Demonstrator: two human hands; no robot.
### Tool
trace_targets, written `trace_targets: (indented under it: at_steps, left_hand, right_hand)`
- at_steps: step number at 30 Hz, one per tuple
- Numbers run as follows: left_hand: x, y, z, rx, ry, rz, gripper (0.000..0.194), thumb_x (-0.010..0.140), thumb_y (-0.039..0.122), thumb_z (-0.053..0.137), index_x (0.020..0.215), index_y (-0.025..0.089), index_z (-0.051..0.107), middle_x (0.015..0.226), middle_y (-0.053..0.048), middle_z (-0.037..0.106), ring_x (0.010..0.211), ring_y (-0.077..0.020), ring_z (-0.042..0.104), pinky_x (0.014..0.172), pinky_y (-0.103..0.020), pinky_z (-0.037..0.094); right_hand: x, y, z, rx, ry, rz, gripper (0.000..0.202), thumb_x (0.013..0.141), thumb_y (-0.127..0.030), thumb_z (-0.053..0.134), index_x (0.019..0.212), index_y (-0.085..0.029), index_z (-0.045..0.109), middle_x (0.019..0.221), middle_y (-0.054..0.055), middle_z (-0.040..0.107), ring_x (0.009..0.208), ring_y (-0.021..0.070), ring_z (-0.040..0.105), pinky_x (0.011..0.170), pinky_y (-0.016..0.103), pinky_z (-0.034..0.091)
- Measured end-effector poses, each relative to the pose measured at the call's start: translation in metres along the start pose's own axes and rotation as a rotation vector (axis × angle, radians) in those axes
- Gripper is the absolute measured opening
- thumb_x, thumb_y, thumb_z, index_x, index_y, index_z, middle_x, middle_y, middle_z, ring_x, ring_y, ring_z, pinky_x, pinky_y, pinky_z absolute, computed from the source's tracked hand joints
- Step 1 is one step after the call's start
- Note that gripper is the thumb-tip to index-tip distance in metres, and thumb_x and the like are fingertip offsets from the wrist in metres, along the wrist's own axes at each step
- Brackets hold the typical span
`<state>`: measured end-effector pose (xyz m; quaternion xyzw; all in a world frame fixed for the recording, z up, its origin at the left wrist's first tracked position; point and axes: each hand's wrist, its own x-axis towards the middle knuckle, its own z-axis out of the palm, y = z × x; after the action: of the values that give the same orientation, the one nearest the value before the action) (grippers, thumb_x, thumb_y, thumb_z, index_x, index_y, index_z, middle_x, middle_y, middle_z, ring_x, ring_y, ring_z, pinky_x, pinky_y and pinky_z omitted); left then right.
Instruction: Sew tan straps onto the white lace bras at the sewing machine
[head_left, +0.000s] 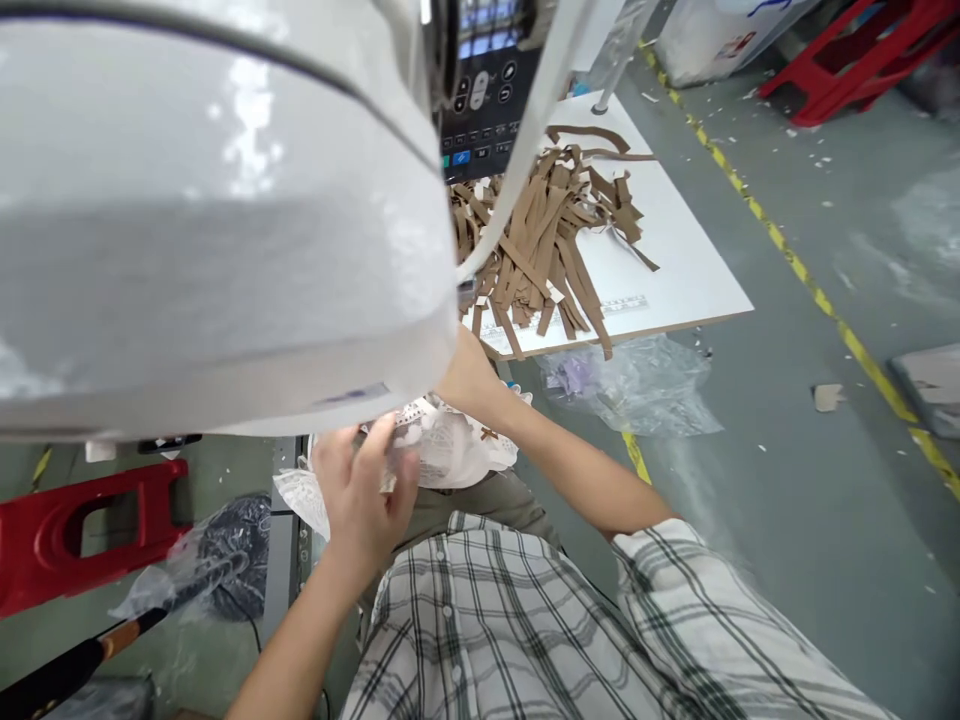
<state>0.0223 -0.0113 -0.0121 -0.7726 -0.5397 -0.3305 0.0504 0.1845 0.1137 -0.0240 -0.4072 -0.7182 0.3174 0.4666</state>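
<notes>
White lace fabric (457, 450) with a small brown bow lies bunched over my lap, below the front edge of a big white machine head (225, 250). My left hand (365, 478) is at the fabric's left part, its fingers bent and apart, slightly blurred. No fold is visibly pinched in it. On the other side, my right hand (469, 375) reaches in under the machine head at the fabric's upper right. The machine covers its fingers, so its grip is hidden. A loose lace edge (304, 495) hangs out to the left of my left hand.
Brown fabric strips (540, 230) are heaped on a white tabletop (697, 285) beside a control panel (487, 110). Clear plastic (652, 385) lies beneath its edge. Red stools (90, 530) stand at left and upper right. Yellow-black tape (795, 265) crosses the floor.
</notes>
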Motion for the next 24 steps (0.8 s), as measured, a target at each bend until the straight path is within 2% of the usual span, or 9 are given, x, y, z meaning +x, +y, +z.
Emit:
trace_targets:
  at_steps: [3, 6, 8, 10, 13, 17, 24]
  left_hand:
    - [-0.004, -0.013, 0.004, -0.12, 0.025, -0.174, 0.041, 0.092, 0.036, 0.061, 0.128, 0.018, 0.055, 0.117, -0.015, 0.057, 0.118, -0.0297, 0.053, 0.101, -0.045, 0.043]
    - [-0.002, -0.021, 0.008, -0.451, -0.088, -0.42, 0.044, 0.096, 0.046, 0.054, 0.131, 0.019, 0.052, 0.121, -0.014, 0.057, 0.12, -0.027, 0.056, 0.101, -0.041, 0.046]
    - [0.003, -0.023, 0.01, -0.637, -0.19, -0.524, 0.046, 0.097, 0.052, 0.049, 0.128, 0.019, 0.052, 0.12, -0.013, 0.059, 0.118, -0.0262, 0.058, 0.1, -0.039, 0.048]
    - [0.007, -0.023, 0.01, -0.69, -0.25, -0.572, 0.047, 0.096, 0.058, 0.048, 0.119, 0.018, 0.056, 0.113, -0.012, 0.062, 0.112, -0.0265, 0.061, 0.095, -0.039, 0.05]
    - [0.01, -0.024, 0.01, -0.668, -0.26, -0.627, 0.049, 0.091, 0.063, 0.052, 0.108, 0.018, 0.059, 0.1, -0.009, 0.065, 0.097, -0.0251, 0.064, 0.085, -0.037, 0.052]
    - [0.006, -0.026, 0.008, -0.665, -0.27, -0.663, 0.048, 0.09, 0.061, 0.056, 0.11, 0.018, 0.058, 0.097, -0.007, 0.068, 0.089, -0.0224, 0.065, 0.078, -0.032, 0.052]
    - [0.006, -0.023, 0.0, -0.689, -0.288, -0.675, 0.04, 0.091, 0.051, 0.06, 0.115, 0.018, 0.058, 0.104, -0.007, 0.068, 0.093, -0.0216, 0.066, 0.079, -0.031, 0.051]
  right_hand:
    - [-0.006, -0.001, -0.002, 0.056, 0.05, 0.022, 0.011, 0.087, -0.019, 0.054, 0.094, -0.019, 0.061, 0.102, 0.005, 0.061, 0.077, 0.0152, 0.052, 0.072, 0.031, 0.048]
    - [-0.014, -0.004, -0.003, 0.122, 0.107, 0.066, 0.011, 0.09, -0.024, 0.055, 0.098, -0.02, 0.061, 0.116, 0.007, 0.059, 0.08, 0.0142, 0.053, 0.071, 0.029, 0.049]
    - [-0.02, -0.006, -0.003, 0.164, 0.138, 0.093, 0.01, 0.092, -0.027, 0.055, 0.099, -0.021, 0.06, 0.117, 0.008, 0.058, 0.083, 0.0143, 0.054, 0.072, 0.029, 0.05]
    - [-0.027, -0.007, -0.002, 0.208, 0.15, 0.121, 0.01, 0.094, -0.03, 0.055, 0.099, -0.022, 0.058, 0.111, 0.007, 0.058, 0.082, 0.0137, 0.055, 0.073, 0.029, 0.05]
    - [-0.039, -0.008, -0.002, 0.288, 0.135, 0.179, 0.017, 0.092, -0.038, 0.058, 0.098, -0.022, 0.056, 0.099, 0.004, 0.057, 0.078, 0.0128, 0.055, 0.073, 0.029, 0.049]
    - [-0.053, -0.01, -0.001, 0.36, 0.073, 0.244, 0.024, 0.087, -0.042, 0.065, 0.095, -0.022, 0.054, 0.094, 0.002, 0.058, 0.079, 0.0131, 0.056, 0.074, 0.029, 0.05]
    - [-0.067, -0.018, -0.001, 0.317, 0.012, 0.249, 0.029, 0.082, -0.042, 0.071, 0.095, -0.022, 0.054, 0.09, 0.001, 0.059, 0.08, 0.0138, 0.057, 0.076, 0.03, 0.048]
